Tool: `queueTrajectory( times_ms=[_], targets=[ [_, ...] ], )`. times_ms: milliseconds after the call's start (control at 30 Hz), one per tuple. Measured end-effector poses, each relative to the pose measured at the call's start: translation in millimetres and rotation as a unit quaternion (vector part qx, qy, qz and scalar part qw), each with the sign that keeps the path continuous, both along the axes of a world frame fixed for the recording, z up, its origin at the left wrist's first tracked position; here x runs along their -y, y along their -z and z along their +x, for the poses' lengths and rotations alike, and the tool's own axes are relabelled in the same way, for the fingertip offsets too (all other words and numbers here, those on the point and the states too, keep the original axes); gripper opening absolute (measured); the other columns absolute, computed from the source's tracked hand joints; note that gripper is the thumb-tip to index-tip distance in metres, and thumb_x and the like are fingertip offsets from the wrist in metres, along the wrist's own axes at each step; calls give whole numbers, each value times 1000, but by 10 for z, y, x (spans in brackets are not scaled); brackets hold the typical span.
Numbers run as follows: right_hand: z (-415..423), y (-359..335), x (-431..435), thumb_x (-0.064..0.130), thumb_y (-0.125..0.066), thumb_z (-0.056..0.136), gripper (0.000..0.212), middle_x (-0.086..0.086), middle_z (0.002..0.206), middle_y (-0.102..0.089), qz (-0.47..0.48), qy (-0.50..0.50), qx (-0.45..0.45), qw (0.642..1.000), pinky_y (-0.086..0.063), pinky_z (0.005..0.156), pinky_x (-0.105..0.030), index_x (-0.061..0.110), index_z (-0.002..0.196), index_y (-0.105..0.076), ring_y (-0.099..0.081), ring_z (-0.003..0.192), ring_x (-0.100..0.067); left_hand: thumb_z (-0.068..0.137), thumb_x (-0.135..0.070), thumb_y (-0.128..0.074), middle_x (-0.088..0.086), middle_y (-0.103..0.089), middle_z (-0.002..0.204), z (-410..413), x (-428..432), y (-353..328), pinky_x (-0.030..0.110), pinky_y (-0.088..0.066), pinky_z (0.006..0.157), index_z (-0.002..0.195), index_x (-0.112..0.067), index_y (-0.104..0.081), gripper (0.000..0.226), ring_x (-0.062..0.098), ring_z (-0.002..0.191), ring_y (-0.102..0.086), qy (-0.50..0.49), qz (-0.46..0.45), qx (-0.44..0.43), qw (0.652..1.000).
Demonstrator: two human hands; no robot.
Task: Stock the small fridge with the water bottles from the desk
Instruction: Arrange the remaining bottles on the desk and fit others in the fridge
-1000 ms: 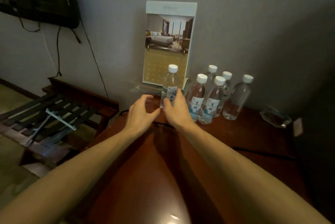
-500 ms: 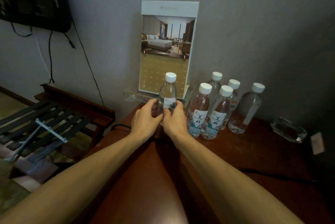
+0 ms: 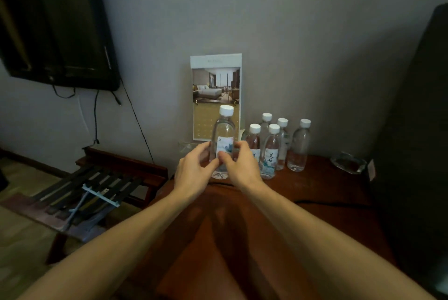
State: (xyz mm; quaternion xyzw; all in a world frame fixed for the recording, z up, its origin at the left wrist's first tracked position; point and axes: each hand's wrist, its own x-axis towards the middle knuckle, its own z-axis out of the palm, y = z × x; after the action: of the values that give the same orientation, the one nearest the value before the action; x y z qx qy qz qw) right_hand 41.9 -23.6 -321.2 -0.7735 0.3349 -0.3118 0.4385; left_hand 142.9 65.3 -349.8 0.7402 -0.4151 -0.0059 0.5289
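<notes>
Six water bottles on the wooden surface [image 3: 315,193]; one gripped by both hands.

The left hand [image 3: 194,170] and right hand [image 3: 242,167] clasp the front bottle [image 3: 223,130] upright by its label, left of the other five bottles [image 3: 278,144] clustered at the wall; their lower parts overlap, and the hands hide the held bottle's middle; whether its base touches the surface is unclear.
</notes>
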Motion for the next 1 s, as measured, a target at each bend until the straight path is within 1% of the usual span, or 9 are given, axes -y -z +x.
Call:
queueTrajectory(
  times_ms=[133,267,400,500,567,600,633,800,1000],
  targets=[
    [-543,-273,-222,29,-69,98,33,8,109,-62,-32,4,19,999,-53,97,-39,18,124,-51,-64,111,-17,92,-37,-77,-16,-74,124,-453,-230,-281,40,-56,105,136,-35,-65,46,-4,118,-66,46,-28,1,999],
    [-1160,-596,-399,29,-73,95,35,6,114,-62,-64,23,37,997,-50,81,-24,16,121,-52,-61,104,-11,95,-37,-75,-16,-75,121,-972,-365,-584,40,-57,103,137,-33,-65,44,-2,116,-68,98,-45,0,994],
    [-1816,-855,-556,32,-75,93,40,6,112,-63,-96,51,54,993,-43,60,-9,16,122,-53,-63,95,-5,97,-39,-71,-14,-74,124,-1506,-423,-837,38,-60,99,140,-35,-63,43,-1,115,-68,138,-62,40,988],
    [-2344,-983,-652,34,-77,91,48,4,121,-68,-143,81,72,984,-50,70,-13,18,132,-57,-63,97,-4,98,-43,-69,-11,-75,123,-1957,-444,-960,30,-61,93,141,-35,-62,44,-4,105,-71,163,-74,76,981],
    [-2659,-1066,-704,40,-78,88,51,5,120,-71,-173,108,77,976,-59,85,-30,21,132,-60,-66,103,-8,98,-37,-70,-14,-75,116,-2252,-438,-1027,9,-55,77,137,-29,-66,40,-16,88,-67,178,-99,94,975],
    [-2844,-1098,-740,43,-79,86,51,7,117,-72,-183,125,76,972,-59,90,-37,23,130,-62,-68,103,-9,98,-36,-70,-18,-74,111,-2430,-438,-1068,4,-51,69,135,-28,-67,38,-19,80,-65,187,-110,100,971],
    [-2999,-1136,-767,44,-79,85,51,8,114,-73,-187,140,78,969,-58,92,-41,24,129,-63,-68,102,-10,98,-38,-70,-19,-74,109,-2581,-439,-1116,4,-50,67,134,-30,-68,37,-20,79,-65,192,-119,107,968],
    [-3822,-1333,-919,37,-76,89,40,8,108,-72,-193,195,114,955,-60,91,-41,24,124,-62,-69,99,-7,96,-44,-71,-17,-79,107,-3312,-317,-1350,28,-60,89,127,-39,-72,31,-8,96,-72,248,-170,123,946],
    [-4772,-1559,-1120,36,-76,90,46,6,111,-70,-217,293,121,923,-61,90,-37,24,130,-58,-68,99,-6,95,-50,-72,-11,-79,112,-4236,-164,-1598,40,-62,89,131,-34,-70,40,0,102,-73,353,-204,125,904]
  ],
)
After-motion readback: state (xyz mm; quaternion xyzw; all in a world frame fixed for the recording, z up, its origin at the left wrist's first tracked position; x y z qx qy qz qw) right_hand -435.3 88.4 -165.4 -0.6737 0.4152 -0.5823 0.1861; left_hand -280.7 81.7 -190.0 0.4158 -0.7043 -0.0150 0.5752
